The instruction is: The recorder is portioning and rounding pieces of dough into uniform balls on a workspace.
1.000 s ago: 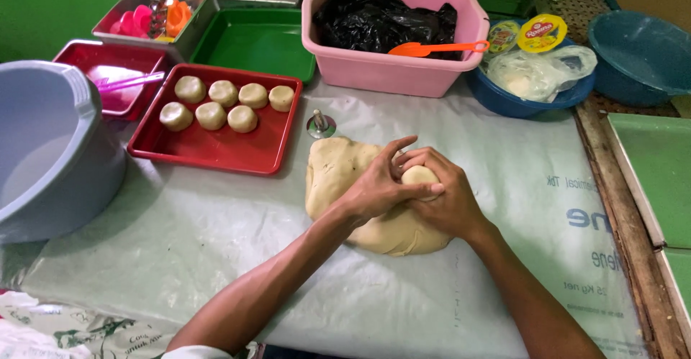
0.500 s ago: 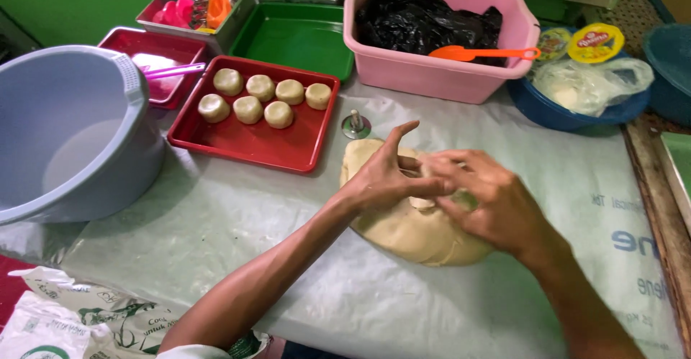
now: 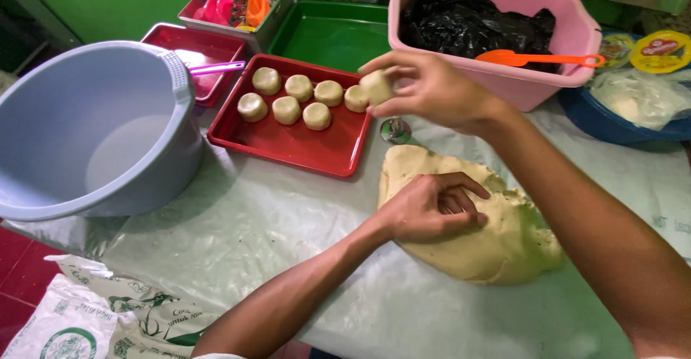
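Head view, dough shaping at a covered table. A small dough piece (image 3: 377, 85), pale and roughly round, is pinched between the thumb and fingertips of the right hand (image 3: 432, 89), which holds it in the air above the right edge of the red tray (image 3: 288, 147). The fingers of this hand are closed on the piece. The left hand (image 3: 432, 211) rests on the large dough mass (image 3: 475, 229), its fingers curled together and pressing into the near left part of the mass; whether they grip a new portion cannot be told.

Progress, as judged from the layout: six shaped dough pieces (image 3: 299, 100) already sit in two short rows at the far end of the red tray, and the piece in hand would be a seventh. Most of the tray floor remains bare, and the dough mass on the plastic sheet (image 3: 252, 237) is still large, so the greater share of the portioning appears to be left.

Surroundings: a small metal cutter (image 3: 396, 130) stands just beside the tray's right edge, between tray and dough mass. A grey-blue basin (image 3: 108, 179) sits at the left. Farther off lie a green tray (image 3: 331, 35), a pink tub (image 3: 547, 78) lined with black plastic and carrying an orange spatula (image 3: 536, 59), and, at far right, a blue bowl (image 3: 612, 125) holding a clear bag.
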